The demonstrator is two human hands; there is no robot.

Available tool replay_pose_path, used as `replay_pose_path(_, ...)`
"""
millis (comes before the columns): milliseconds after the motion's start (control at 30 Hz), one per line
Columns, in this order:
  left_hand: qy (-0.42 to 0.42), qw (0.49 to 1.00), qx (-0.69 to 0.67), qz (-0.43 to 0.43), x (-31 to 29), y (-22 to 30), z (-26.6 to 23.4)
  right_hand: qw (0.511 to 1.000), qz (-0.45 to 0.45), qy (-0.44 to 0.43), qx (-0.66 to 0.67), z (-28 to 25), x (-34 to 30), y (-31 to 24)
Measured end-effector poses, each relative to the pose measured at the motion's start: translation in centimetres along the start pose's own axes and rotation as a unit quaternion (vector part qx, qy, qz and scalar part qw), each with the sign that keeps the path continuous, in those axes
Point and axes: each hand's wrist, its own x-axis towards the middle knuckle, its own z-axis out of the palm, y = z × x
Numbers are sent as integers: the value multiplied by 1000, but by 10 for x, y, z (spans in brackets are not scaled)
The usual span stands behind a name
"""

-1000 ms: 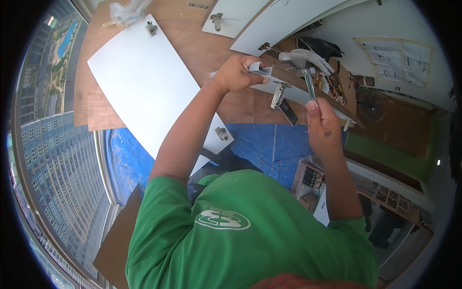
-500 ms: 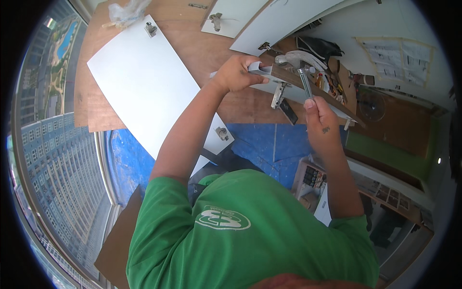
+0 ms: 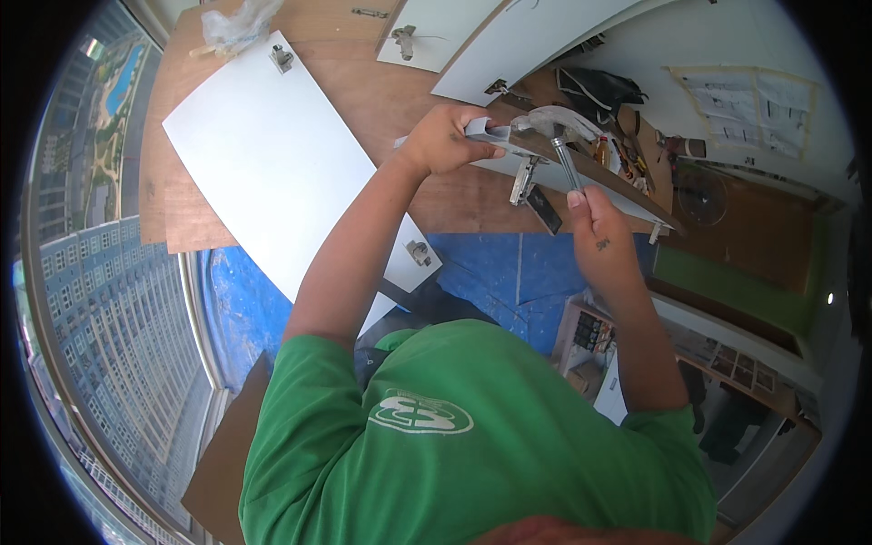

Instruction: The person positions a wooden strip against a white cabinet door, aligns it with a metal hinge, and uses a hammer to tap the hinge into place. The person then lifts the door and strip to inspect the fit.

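Note:
My right hand [image 3: 599, 238] is closed round the handle of a claw hammer [image 3: 565, 163]. The hammer's head is over the near end of a white door panel [image 3: 618, 195] with a brown edge, which stands on its long side; whether they touch I cannot tell. At that same end, my left hand [image 3: 447, 141] grips a folded white strip [image 3: 490, 133], its fingers partly hidden behind it. A metal hinge [image 3: 523, 179] sticks out from the panel's face, beside a dark flat piece [image 3: 543, 211].
Another white door panel [image 3: 263, 163] with two hinges lies flat across the wooden table [image 3: 463, 200] on the left. Clear plastic wrap [image 3: 238, 25] is at the far left. Hand tools [image 3: 636, 163] and a black bag [image 3: 599, 91] sit beyond the upright panel. Blue sheeting [image 3: 490, 272] covers the floor.
The hammer and my right hand have moved slightly left, toward the panel's near end. My left hand keeps its grip in nearly the same place.

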Motion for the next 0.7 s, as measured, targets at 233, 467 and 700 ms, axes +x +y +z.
replay_pose_path(233, 16, 999, -7, 48, -1, -3, 1, 1000, 1, 4, 25, -9, -5, -11)
replay_pose_path(467, 6, 1000, -14, 27, -1, -1, 0, 1000, 20, 2, 19, -11, -6, -14)
replay_pose_path(700, 21, 999, 3, 49, 0, -3, 1, 997, 51, -27, 44, -17, -3, -18)
